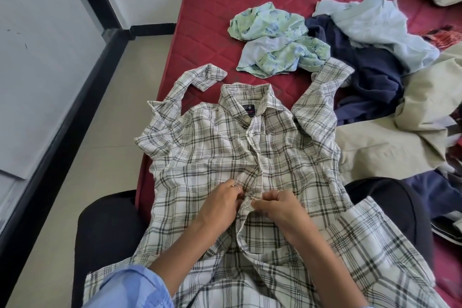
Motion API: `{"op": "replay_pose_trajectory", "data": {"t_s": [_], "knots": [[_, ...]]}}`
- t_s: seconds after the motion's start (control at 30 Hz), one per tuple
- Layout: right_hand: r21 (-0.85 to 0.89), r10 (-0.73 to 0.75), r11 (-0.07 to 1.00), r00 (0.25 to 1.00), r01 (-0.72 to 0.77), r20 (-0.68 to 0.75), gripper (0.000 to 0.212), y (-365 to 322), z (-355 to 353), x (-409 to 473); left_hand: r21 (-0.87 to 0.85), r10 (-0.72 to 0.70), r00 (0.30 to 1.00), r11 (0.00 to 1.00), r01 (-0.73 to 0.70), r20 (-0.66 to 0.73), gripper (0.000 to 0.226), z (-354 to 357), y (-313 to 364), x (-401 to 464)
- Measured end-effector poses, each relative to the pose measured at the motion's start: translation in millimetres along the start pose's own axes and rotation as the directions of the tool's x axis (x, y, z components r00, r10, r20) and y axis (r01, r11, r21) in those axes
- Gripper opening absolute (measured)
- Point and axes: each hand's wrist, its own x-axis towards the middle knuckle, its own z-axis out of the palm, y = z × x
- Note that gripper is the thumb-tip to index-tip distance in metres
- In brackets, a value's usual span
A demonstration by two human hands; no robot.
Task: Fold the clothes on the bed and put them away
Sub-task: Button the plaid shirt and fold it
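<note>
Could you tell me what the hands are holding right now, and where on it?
Both hands, left hand and right hand, pinch the plaid shirt at its front button placket, about midway down.

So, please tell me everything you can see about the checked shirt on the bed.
The checked shirt is white woven cloth with grey and dark lines. It lies front up on the red mattress, collar away from the person, a dark label inside the collar, sleeves bent upward. Its lower part hangs over the person's lap. The left hand and right hand pinch the button placket.
</note>
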Motion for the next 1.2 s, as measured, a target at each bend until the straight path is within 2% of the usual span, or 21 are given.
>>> {"op": "replay_pose_trajectory", "data": {"t_s": [0.13,0.27,0.4,0.53,0.73,0.8,1.0,1.2], "knots": [[0.038,0.022,0.999,1.0,-0.021,-0.014,0.015,-0.1,0.4,-0.6,-0.007,-0.015,1.0,1.0,0.015,-0.027,0.025,2.4,0.5,-0.7],[0.028,0.011,1.0,0.999,-0.01,-0.035,0.012,-6.5,0.7,-6.5,-0.072,-0.093,0.99,0.994,0.085,-0.103,0.005,-8.7,6.9,-3.9],[-0.016,-0.095,0.995,0.991,0.094,-0.092,0.021,-23.2,0.5,-24.0,-0.201,-0.153,0.969,0.973,0.113,-0.193,0.005,-38.7,22.0,-14.9],[-0.048,-0.19,0.981,0.974,0.186,-0.124,0.021,-39.6,1.4,-39.8,-0.379,-0.226,0.963,0.912,0.157,-0.145,0.006,-64.4,37.1,-22.4],[-0.324,-0.391,0.889,0.905,0.324,-0.166,0.013,-54.0,4.3,-55.3,-0.473,-0.226,0.964,0.871,0.134,-0.142,0.011,-69.1,51.6,-23.5],[-0.357,-0.428,0.868,0.884,0.345,-0.187,0.013,-53.3,5.8,-58.4,-0.512,-0.238,0.961,0.848,0.136,-0.14,0.012,-66.9,54.3,-24.9],[-0.364,-0.445,0.862,0.87,0.352,-0.212,0.013,-46.6,9.2,-57.3,-0.563,-0.26,0.951,0.817,0.124,-0.169,0.016,-61.3,59.5,-28.5],[-0.18,-0.408,0.91,0.884,0.374,-0.227,0.005,-42.8,9.6,-55.4,-0.613,-0.297,0.93,0.783,0.106,-0.217,0.015,-57.8,61.6,-26.5]]}}
